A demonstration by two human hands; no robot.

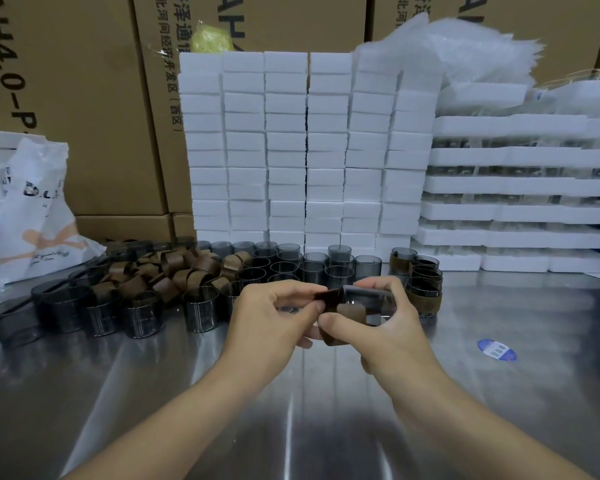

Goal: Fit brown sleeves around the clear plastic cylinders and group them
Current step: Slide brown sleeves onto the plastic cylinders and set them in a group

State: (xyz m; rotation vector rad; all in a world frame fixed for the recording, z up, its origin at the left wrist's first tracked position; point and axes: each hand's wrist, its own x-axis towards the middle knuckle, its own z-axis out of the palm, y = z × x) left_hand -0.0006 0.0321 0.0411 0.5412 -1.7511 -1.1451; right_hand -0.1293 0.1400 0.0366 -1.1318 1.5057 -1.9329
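Note:
Above the steel table [187,393], my right hand [388,327] grips a clear plastic cylinder [371,299] lying on its side. My left hand [274,320] pinches a brown sleeve [333,317] that sits at the cylinder's left end, partly around it. A heap of loose brown sleeves [174,271] lies at the left, ringed by several bare smoky cylinders [291,268]. At the right stand several sleeved cylinders [425,292] in a tight group, some stacked.
White foam blocks [305,150] form a wall behind the cylinders, with foam trays [520,188] stacked at the right. Cardboard boxes [94,98] stand behind. A white plastic bag [39,216] lies at the left and a blue sticker [496,349] on the table's right.

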